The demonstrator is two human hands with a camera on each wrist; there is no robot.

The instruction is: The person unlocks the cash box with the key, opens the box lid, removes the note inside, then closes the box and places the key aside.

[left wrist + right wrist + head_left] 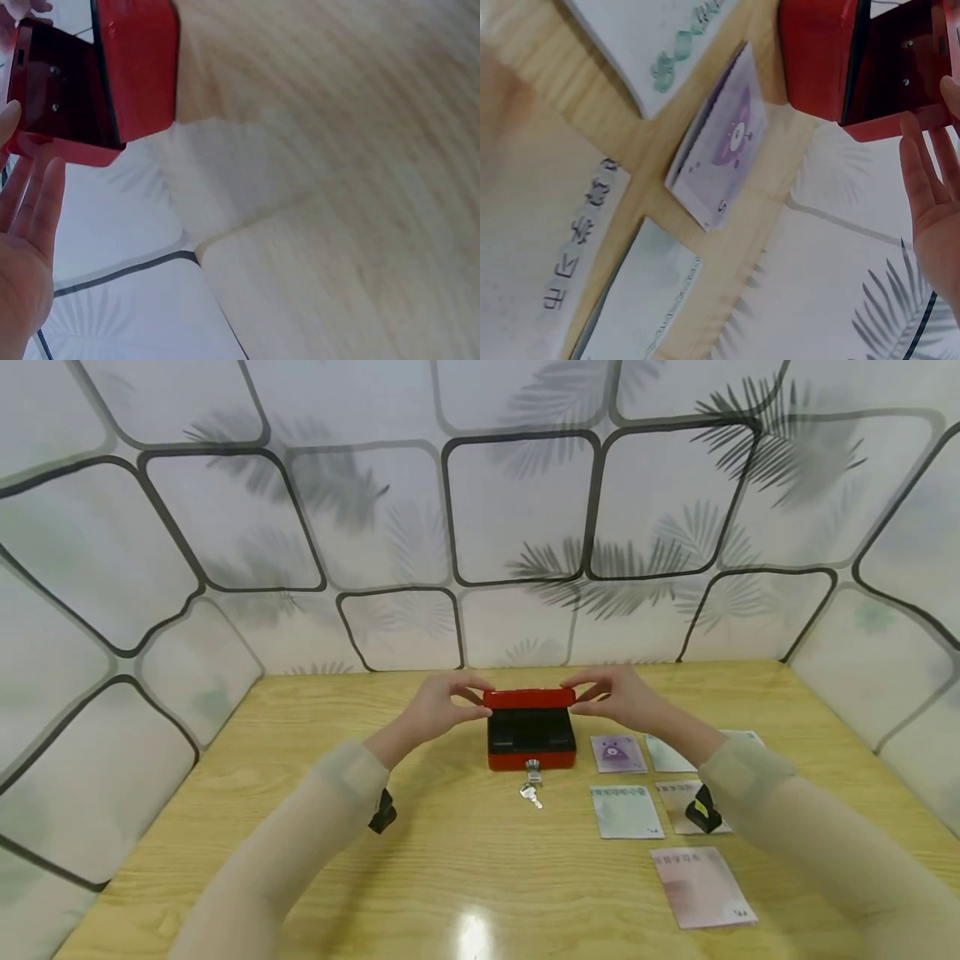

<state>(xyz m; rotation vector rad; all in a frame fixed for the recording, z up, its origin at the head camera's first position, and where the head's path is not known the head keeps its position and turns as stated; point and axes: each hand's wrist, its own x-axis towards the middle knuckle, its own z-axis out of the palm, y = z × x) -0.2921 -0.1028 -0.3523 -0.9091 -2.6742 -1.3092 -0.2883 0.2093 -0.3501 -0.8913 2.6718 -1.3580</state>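
Note:
A small red cash box [504,762] stands on the table with its red lid [529,698] raised and a black inside showing. My left hand [442,706] grips the lid's left end between thumb and fingers. At the opposite end, my right hand [618,697] holds the lid in the same way. Both wrist views show the lid's hollow underside [64,82], with the fingers against its side walls. Silver keys [531,793] hang at the front of the box, one apparently in the lock, and lie against the table.
Right of the box lie several stacks of play banknotes: a purple one [618,754], a pale green one [627,812], a pink one [705,887], and others partly under my right forearm. A patterned cloth [517,510] rises behind the wooden table [420,877].

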